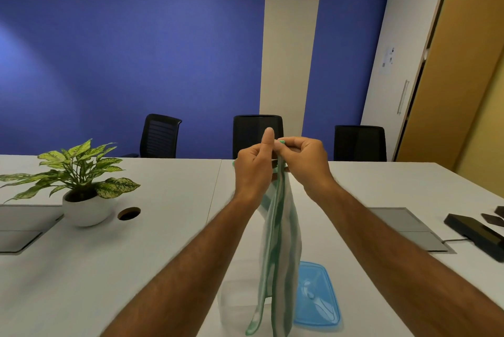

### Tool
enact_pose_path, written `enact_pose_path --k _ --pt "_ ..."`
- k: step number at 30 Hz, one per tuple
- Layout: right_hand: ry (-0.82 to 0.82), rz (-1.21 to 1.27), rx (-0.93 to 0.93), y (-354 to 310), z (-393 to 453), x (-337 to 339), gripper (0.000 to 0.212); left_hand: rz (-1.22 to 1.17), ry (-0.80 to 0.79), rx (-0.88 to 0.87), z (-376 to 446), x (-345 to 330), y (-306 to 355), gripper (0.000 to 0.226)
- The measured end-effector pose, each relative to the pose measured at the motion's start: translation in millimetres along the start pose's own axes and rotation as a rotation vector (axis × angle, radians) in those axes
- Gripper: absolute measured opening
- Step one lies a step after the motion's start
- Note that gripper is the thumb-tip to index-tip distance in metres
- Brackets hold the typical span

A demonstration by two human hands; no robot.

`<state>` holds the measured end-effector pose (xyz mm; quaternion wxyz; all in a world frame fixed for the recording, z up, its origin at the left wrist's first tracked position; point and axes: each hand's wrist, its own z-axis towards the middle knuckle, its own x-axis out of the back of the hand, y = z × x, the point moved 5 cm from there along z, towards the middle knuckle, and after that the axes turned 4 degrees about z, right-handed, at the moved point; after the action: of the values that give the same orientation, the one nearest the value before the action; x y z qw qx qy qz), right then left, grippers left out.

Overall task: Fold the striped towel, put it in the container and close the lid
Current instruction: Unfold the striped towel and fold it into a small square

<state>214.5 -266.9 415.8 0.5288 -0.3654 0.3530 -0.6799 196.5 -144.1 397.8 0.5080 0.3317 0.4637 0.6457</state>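
Observation:
The striped towel (278, 249), white with green stripes, hangs straight down in the air above the table, folded lengthwise. My left hand (252, 170) and my right hand (305, 162) pinch its top edge close together, thumbs up. Below it, the clear plastic container (236, 304) stands on the table, partly hidden behind the towel's lower end. The blue lid (317, 295) lies flat on the table to the right of the container.
A potted plant (81, 189) in a white bowl stands at left beside a cable hole (128, 213). Grey floor-box flaps (409, 227) and black devices (477, 233) lie at right. Three black chairs (257, 134) line the far edge of the white table (136, 268).

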Motion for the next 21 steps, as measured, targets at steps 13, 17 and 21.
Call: enact_pose_path --k 13,17,21 --pt "-0.014 0.039 -0.082 3.3 6.7 10.8 0.013 0.113 -0.140 -0.127 -1.9 9.9 -6.3 0.027" --pt "-0.005 0.054 -0.114 -0.1 10.8 22.5 0.013 0.505 0.010 -0.360 3.4 33.0 -19.8 0.033" --pt "-0.049 0.078 -0.121 -7.8 12.2 29.5 0.015 0.714 0.066 -0.363 14.4 51.8 -34.9 0.054"
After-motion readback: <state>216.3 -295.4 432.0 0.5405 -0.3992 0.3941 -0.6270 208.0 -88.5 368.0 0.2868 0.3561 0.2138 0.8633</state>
